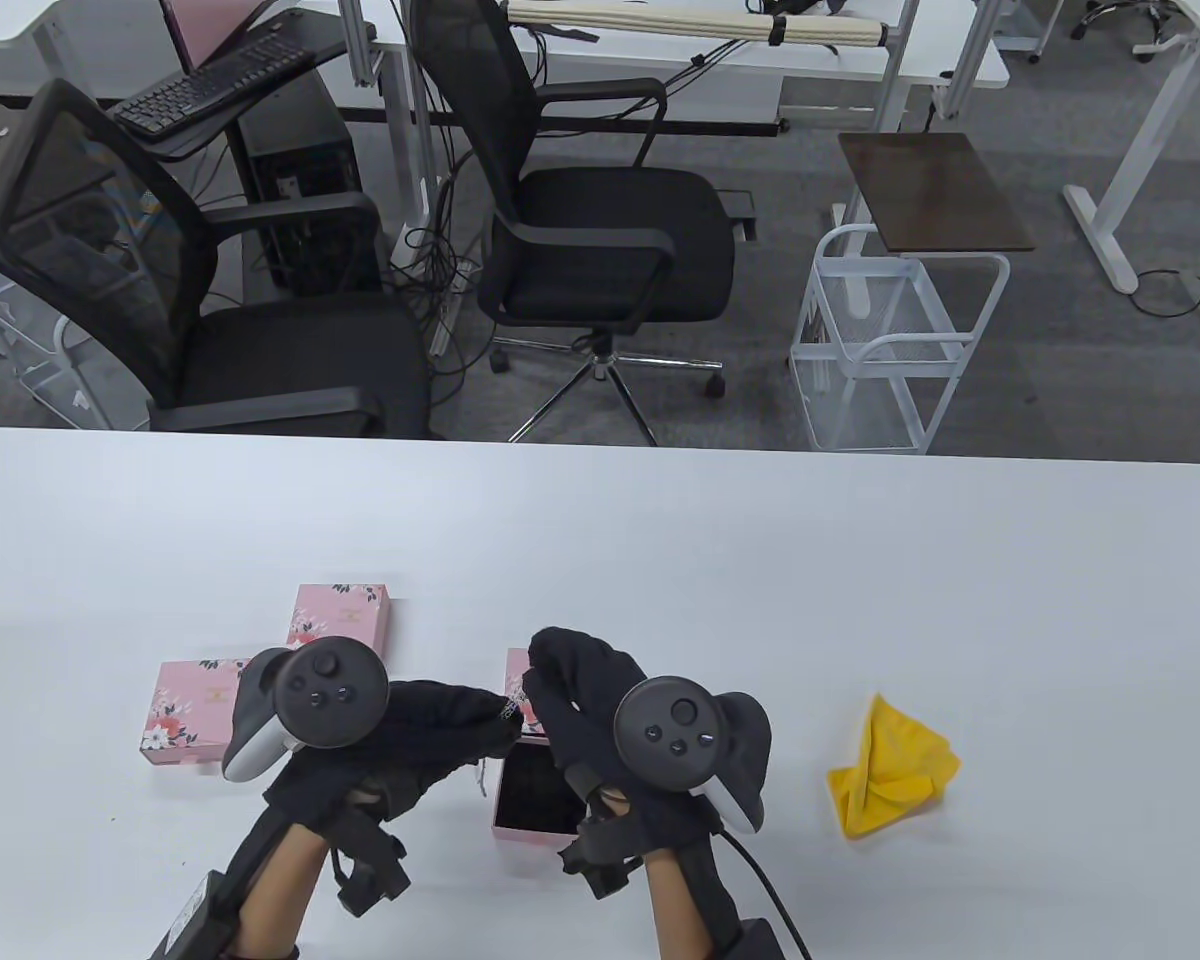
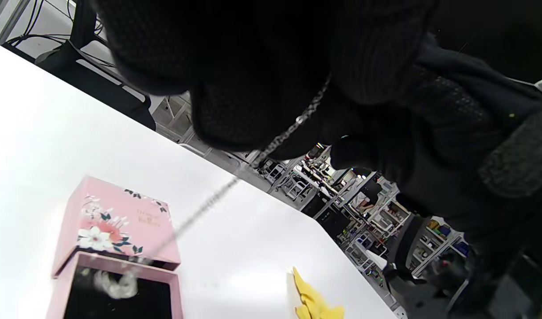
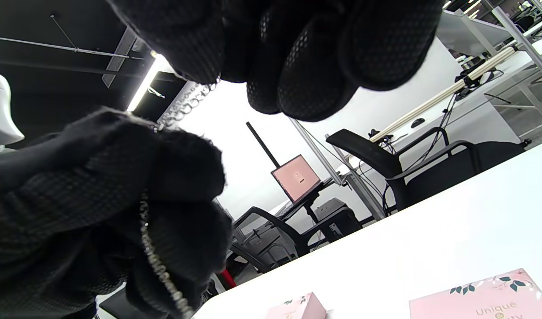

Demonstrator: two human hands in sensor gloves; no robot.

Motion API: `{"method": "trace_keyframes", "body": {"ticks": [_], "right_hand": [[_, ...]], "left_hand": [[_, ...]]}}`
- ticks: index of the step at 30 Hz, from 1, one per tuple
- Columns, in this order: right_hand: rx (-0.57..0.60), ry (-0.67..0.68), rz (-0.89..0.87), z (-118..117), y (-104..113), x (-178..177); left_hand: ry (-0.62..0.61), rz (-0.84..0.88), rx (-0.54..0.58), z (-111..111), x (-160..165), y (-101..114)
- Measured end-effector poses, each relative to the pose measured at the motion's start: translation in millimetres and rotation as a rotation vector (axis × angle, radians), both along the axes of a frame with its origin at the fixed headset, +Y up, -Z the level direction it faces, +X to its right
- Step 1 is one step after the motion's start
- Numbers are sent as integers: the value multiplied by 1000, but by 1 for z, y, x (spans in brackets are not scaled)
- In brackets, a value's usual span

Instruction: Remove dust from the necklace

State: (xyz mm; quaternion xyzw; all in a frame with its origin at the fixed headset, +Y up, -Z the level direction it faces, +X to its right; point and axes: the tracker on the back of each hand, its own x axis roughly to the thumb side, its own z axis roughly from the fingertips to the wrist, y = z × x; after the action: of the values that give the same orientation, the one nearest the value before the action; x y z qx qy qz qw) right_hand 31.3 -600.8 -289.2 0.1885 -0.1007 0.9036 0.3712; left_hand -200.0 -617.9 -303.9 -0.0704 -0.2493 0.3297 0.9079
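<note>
A thin silver necklace (image 2: 277,139) is stretched between my two gloved hands above an open pink box (image 1: 505,820) with a black lining. My left hand (image 1: 460,725) pinches the chain (image 1: 510,710) from the left. My right hand (image 1: 560,680) pinches it with curled fingers just to the right. In the left wrist view the chain runs down from my fingers (image 2: 253,102) into the open box (image 2: 71,274), where its lower end shows as a blur. The right wrist view shows the chain (image 3: 182,106) between both hands, with a length (image 3: 160,266) hanging below my left hand (image 3: 120,199).
The box's lid (image 1: 515,675) lies behind the open box. Two closed pink floral boxes (image 1: 340,615) (image 1: 185,705) sit to the left. A crumpled yellow cloth (image 1: 890,765) lies on the white table (image 1: 760,560) to the right. Office chairs stand beyond the far edge.
</note>
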Motion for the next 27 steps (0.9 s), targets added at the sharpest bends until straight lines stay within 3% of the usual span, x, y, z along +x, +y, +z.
{"method": "trace_keyframes", "body": {"ticks": [13, 17, 27], "right_hand": [[75, -19, -36, 8, 7, -1], [48, -51, -15, 5, 4, 1], [-91, -28, 66, -7, -13, -6]], "left_hand": [[-15, -111, -19, 3, 8, -1], [-27, -87, -22, 2, 6, 0], [-49, 329, -166, -2, -5, -7]]}}
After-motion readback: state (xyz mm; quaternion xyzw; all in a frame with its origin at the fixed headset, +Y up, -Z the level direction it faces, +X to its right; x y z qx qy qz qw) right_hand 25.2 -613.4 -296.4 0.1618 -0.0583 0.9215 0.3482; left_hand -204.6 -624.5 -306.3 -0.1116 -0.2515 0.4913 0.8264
